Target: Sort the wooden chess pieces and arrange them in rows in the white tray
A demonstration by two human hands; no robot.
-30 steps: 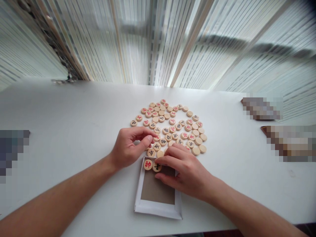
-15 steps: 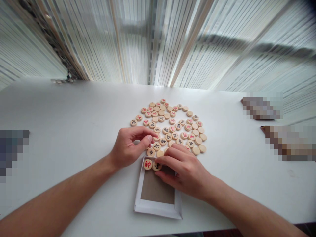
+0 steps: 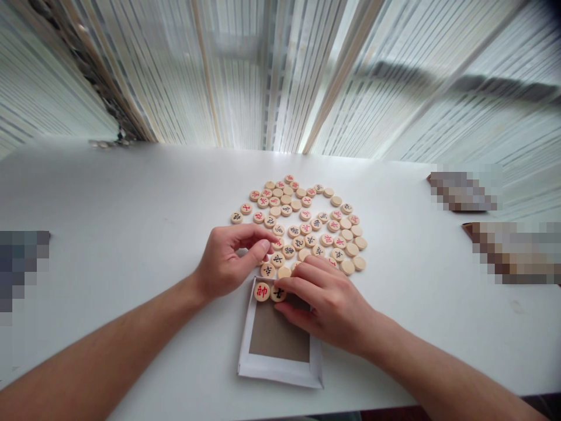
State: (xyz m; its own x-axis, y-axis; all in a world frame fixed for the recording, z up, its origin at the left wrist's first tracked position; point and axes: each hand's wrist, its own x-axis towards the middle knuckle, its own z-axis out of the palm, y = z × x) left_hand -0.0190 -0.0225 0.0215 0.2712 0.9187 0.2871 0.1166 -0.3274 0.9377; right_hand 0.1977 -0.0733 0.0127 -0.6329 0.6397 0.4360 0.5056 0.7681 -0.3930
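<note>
on the white table [image 3: 131, 234], the shallow tray [image 3: 280, 377] is under the rt fingers. imo it could slide, b/c neither hand seems to brace it well. the loose pcs [image 3: 352, 250] lie beyond the fingertips; rt knuckles are close to some, so a careless lift could scatter them. the red-marked pc [image 3: 262, 292], in the tray just left of the rt fingertips, could be pushed if the pinch opens too wide. the black-marked pc [image 3: 277, 292] could slip, b/c it is taken only by its edges.

pose: both forearms [image 3: 105, 345] come inward from the near side. the rt hand [image 3: 331, 301] is palm down, thumb & forefinger clamped on the black-marked pc, inside the tray. the left hand [image 3: 228, 260] curls near the loose pcs, farther left; its thumb & forefinger are slightly apart, no pc seen btwn. touching below: can't tell.
</note>
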